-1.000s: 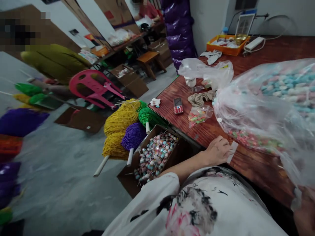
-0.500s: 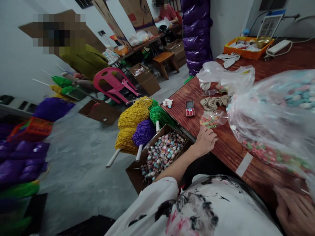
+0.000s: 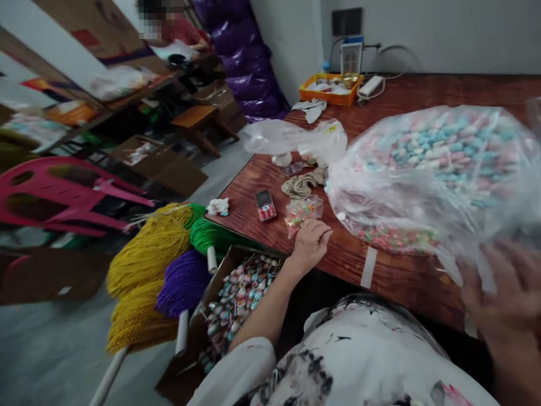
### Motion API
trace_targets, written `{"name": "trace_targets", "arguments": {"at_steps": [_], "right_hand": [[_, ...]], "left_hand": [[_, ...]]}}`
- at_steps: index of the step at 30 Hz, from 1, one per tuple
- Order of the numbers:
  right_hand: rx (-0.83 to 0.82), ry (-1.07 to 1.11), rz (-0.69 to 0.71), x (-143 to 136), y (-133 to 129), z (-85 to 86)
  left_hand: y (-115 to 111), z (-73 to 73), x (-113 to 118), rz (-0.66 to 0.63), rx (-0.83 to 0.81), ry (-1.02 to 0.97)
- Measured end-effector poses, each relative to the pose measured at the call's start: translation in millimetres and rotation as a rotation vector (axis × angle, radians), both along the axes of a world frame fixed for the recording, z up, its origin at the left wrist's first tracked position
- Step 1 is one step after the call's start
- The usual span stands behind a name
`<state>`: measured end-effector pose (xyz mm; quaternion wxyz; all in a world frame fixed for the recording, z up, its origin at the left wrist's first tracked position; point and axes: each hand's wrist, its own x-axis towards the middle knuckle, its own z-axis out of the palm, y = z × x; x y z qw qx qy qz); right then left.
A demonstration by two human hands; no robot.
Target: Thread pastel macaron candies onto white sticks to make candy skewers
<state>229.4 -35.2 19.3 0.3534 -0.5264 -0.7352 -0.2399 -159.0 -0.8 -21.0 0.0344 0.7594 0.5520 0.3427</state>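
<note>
The person's left hand (image 3: 311,242) lies palm down near the front edge of the reddish wooden table (image 3: 338,262), its fingers bent and close together, overlapping the near end of a small clear packet (image 3: 305,210) of colored pieces; whether it touches the packet or has anything beneath the fingers cannot be told. The right hand (image 3: 502,282), blurred by motion, is at the near edge of a large clear bag (image 3: 389,189), its fingers somewhat apart; whether they pinch the plastic cannot be told. That bag lies on the table, filled with pale blue, pink and white pieces, with red and green ones visible low at its front. A white strip (image 3: 369,268) is on the tabletop between the hands. Left of the packet lies a red phone (image 3: 266,206), and a tan cloth (image 3: 302,183) is crumpled just behind it. Below the left forearm, a cardboard box (image 3: 180,372) holds many small wrapped items on sticks (image 3: 239,296), beside yellow cord bundles (image 3: 147,248).
</note>
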Motion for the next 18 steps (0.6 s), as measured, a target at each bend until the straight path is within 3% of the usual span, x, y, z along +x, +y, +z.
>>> {"name": "trace_targets", "arguments": {"at_steps": [1,3,4,6,8,9,10,12,15,18], "right_hand": [[0.012,-0.004,-0.071,5.0,16.2,9.2],[-0.215,-0.008,-0.201,7.9,46.1,17.0],[-0.323,0.027,-0.17,3.8,56.5,16.0],[-0.578,0.122,0.073,-16.0,61.8,8.1],[-0.706,0.089,0.283,-45.0,45.4,-1.9],[-0.869,0.025,0.527,-59.2,31.4,-6.1],[-1.013,-0.027,0.723,-71.1,15.8,-9.5],[-1.221,-0.077,0.843,-84.0,-12.9,-14.5],[-1.326,-0.052,0.755,-73.5,-34.9,-21.4],[-1.305,0.022,0.68,-45.3,-31.9,-29.4]], "left_hand": [[8.5,8.6,11.0,-0.057,0.025,-0.003],[27.3,28.6,35.7,-0.134,0.085,0.038],[36.8,39.0,47.9,-0.158,0.111,0.084],[53.6,57.2,69.0,-0.186,0.138,0.21],[64.2,68.1,82.8,-0.219,0.135,0.346],[66.4,69.7,86.3,-0.246,0.121,0.409],[66.4,68.8,87.4,-0.286,0.099,0.468],[60.9,60.7,82.5,-0.395,0.015,0.575],[41.7,40.8,62.4,-0.484,-0.155,0.655],[16.0,22.3,40.9,-0.385,-0.216,0.58]]}}
